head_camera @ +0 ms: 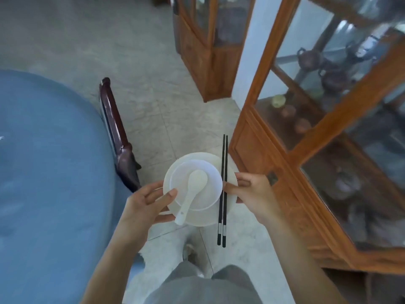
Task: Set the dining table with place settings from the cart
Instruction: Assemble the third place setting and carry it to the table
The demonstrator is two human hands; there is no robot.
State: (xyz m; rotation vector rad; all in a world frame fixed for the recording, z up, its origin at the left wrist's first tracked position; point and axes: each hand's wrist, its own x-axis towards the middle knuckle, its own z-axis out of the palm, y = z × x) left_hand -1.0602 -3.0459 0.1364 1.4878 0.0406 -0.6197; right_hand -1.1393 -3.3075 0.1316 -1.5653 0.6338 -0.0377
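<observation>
I carry a place setting at waist height above the floor. A white plate (203,218) bears a white bowl (206,194), and a white spoon (192,191) lies in the bowl with its handle pointing toward me. A pair of black chopsticks (223,189) rests across the plate's right side. My left hand (146,205) grips the plate's left rim, thumb on the bowl's edge. My right hand (252,194) grips the right rim and pins the chopsticks. The round dining table with a blue cloth (50,172) fills the left.
A dark wooden chair (118,139) stands tucked against the table's right edge. A wooden glass-fronted cabinet (317,139) with teapots stands close on the right, another cabinet (208,47) farther ahead. Pale tiled floor (164,106) runs between table and cabinets.
</observation>
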